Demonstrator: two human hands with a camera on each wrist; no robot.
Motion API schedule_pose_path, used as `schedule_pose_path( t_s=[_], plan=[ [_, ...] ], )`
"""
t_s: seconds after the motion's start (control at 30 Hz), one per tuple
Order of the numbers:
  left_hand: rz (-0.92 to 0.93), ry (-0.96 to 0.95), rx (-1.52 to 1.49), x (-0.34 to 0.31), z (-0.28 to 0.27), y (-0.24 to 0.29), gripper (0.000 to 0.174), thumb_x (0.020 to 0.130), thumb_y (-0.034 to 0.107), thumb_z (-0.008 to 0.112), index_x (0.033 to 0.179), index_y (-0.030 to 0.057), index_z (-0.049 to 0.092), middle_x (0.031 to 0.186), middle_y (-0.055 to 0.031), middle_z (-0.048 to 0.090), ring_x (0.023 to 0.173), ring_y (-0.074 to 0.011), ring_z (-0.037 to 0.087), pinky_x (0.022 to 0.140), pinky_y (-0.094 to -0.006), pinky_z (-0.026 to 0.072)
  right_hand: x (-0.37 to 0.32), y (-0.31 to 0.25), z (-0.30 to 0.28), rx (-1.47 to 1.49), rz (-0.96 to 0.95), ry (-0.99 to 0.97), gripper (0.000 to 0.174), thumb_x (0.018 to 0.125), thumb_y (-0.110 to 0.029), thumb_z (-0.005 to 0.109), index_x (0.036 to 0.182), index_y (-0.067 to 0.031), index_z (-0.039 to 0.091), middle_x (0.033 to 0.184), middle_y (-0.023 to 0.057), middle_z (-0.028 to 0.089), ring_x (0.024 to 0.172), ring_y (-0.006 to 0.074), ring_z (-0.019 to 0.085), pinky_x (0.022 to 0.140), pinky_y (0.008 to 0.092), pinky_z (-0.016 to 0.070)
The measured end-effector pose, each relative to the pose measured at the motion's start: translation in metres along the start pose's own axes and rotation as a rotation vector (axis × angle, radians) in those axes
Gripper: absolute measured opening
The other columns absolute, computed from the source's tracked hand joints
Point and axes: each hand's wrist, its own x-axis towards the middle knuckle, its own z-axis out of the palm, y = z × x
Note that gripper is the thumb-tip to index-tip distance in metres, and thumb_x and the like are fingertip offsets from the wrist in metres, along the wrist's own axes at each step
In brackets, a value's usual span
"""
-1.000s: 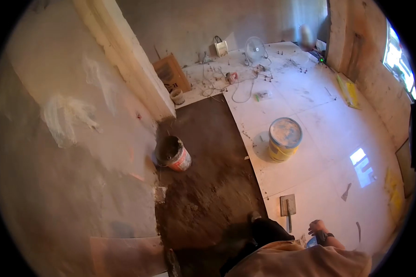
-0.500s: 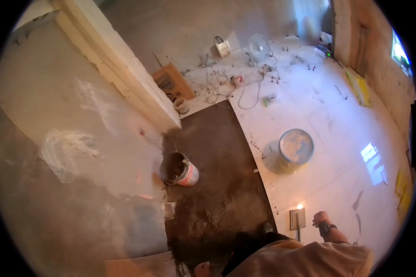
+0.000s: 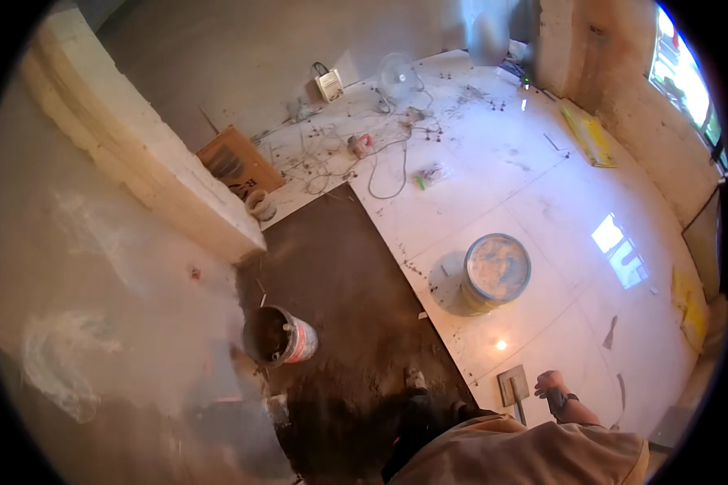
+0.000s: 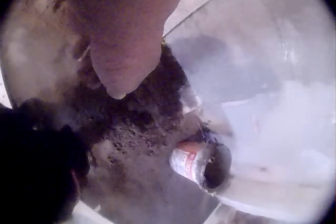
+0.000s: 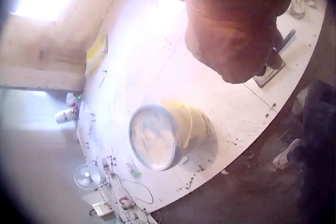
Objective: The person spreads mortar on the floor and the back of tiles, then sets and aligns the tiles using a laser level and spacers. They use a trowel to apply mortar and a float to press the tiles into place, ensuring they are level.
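My right hand (image 3: pixel 552 384) hangs over the white tiles with fingers loosely curled and holds nothing. Close beside it in the head view, a square flat trowel (image 3: pixel 513 385) lies with its handle toward me. The right wrist view shows the same hand (image 5: pixel 236 35) overlapping part of that trowel (image 5: pixel 270 74). My left hand (image 4: pixel 123 50) appears only in the left wrist view, hanging above the dark mortar bed (image 4: pixel 142 166) with nothing visible in it. Farther off on that bed stands a red and white bucket (image 3: pixel 283 335), its inside coated with mortar.
A lidded yellow pail (image 3: pixel 497 269) stands on the tiles ahead. A scraper (image 3: pixel 610 331) lies at the right. Toward the back are a fan (image 3: pixel 399 77), loose cables, a cardboard box (image 3: pixel 241 162) and a small pot (image 3: pixel 260 205). A wall pillar (image 3: pixel 150 145) edges the left side.
The head view has turned and shifted. My right hand has come nearer the trowel's handle. The left hand, at the bottom edge half a second ago, is out of the head view now.
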Motion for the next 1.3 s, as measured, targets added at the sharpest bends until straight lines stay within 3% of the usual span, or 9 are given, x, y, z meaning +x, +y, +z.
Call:
schedule_pose_path(
  t_s=[0.17,0.27,0.43,0.57,0.77,0.87,0.97,1.13,1.3],
  plan=[
    [0.211,-0.051,-0.219,0.08,-0.055,0.083,0.044,0.099,0.048,0.05,0.08,0.0107,0.062,0.062,-0.0063,0.058,0.051,-0.0185,0.052,0.046,-0.0334,0.0449,-0.012,-0.048,0.038,-0.086,0.056,0.028,0.028,0.094,-0.012,0.052,0.114,0.006,0.06,0.084,0.0174,0.07,0.063,0.0297,0.071,0.049,0.038,0.0551],
    [-0.12,0.266,-0.342,0.064,-0.033,0.231,0.021,0.1,0.023,0.059,0.096,0.0016,0.059,0.081,-0.0124,0.065,0.068,-0.0233,0.062,0.057,-0.0396,0.0528,-0.028,-0.091,0.059,0.016,-0.105,0.051,0.028,0.095,-0.013,0.052,0.113,0.006,0.06,0.083,0.0164,0.07,0.063,0.0278,0.071,0.049,0.0366,0.0547],
    [-0.202,0.326,-0.214,0.128,-0.036,0.316,0.023,0.101,0.024,0.059,0.11,0.003,0.061,0.091,-0.0109,0.067,0.079,-0.0243,0.065,0.065,-0.0411,0.0569,-0.054,-0.164,0.09,0.094,-0.122,0.077,0.027,0.094,-0.014,0.053,0.111,0.0061,0.06,0.082,0.016,0.069,0.063,0.0269,0.071,0.048,0.0358,0.0539],
    [-0.249,0.295,-0.151,0.145,-0.021,0.359,0.023,0.102,0.022,0.056,0.113,0.0026,0.06,0.095,-0.0109,0.067,0.082,-0.0249,0.066,0.067,-0.0431,0.0563,-0.022,-0.16,0.102,0.041,-0.03,0.076,0.024,0.094,-0.011,0.053,0.106,0.0083,0.061,0.086,0.021,0.069,0.067,0.0332,0.071,0.052,0.0405,0.0573],
    [-0.196,0.01,-0.025,0.212,-0.023,0.355,0.021,0.098,0.021,0.058,0.105,0.0017,0.065,0.094,-0.0121,0.068,0.084,-0.0258,0.066,0.069,-0.0422,0.0542,0.038,-0.202,0.123,-0.026,0.198,0.107,0.018,0.094,-0.008,0.058,0.1,0.008,0.064,0.092,0.0263,0.07,0.078,0.0449,0.07,0.06,0.0506,0.0587],
    [-0.166,0.01,0.016,0.22,-0.028,0.394,0.022,0.098,0.021,0.059,0.104,0.0016,0.065,0.093,-0.0118,0.068,0.083,-0.0255,0.066,0.068,-0.0416,0.0539,0.141,-0.226,0.14,0.106,0.19,0.073,0.009,0.086,0.0,0.059,0.089,0.0087,0.06,0.074,0.0243,0.066,0.055,0.0371,0.066,0.045,0.0477,0.0553],
    [-0.152,0.082,-0.002,0.235,-0.049,0.445,0.022,0.097,0.022,0.059,0.102,0.0015,0.066,0.092,-0.0116,0.069,0.081,-0.0252,0.066,0.067,-0.0411,0.0536,0.19,-0.367,0.176,-0.003,0.074,-0.016,0.015,0.089,-0.007,0.057,0.094,0.0061,0.062,0.077,0.0196,0.068,0.058,0.0308,0.068,0.048,0.0426,0.0556],
    [-0.122,0.171,-0.098,0.269,-0.057,0.549,0.023,0.095,0.023,0.06,0.1,0.0014,0.067,0.09,-0.0112,0.069,0.079,-0.0248,0.066,0.065,-0.0402,0.0531,0.166,-0.692,0.264,-0.138,-0.383,-0.108,0.026,0.094,-0.019,0.053,0.104,0.0017,0.064,0.082,0.0118,0.071,0.064,0.0203,0.07,0.054,0.034,0.0561],
    [-0.098,0.163,-0.122,0.314,-0.043,0.639,0.024,0.094,0.024,0.061,0.098,0.0012,0.067,0.088,-0.0108,0.069,0.077,-0.0244,0.066,0.064,-0.0393,0.0526,0.16,-0.846,0.331,-0.108,-0.596,-0.088,0.029,0.097,-0.023,0.055,0.104,0.003,0.062,0.081,0.0109,0.069,0.062,0.0178,0.068,0.051,0.0303,0.0527]
  ],
)
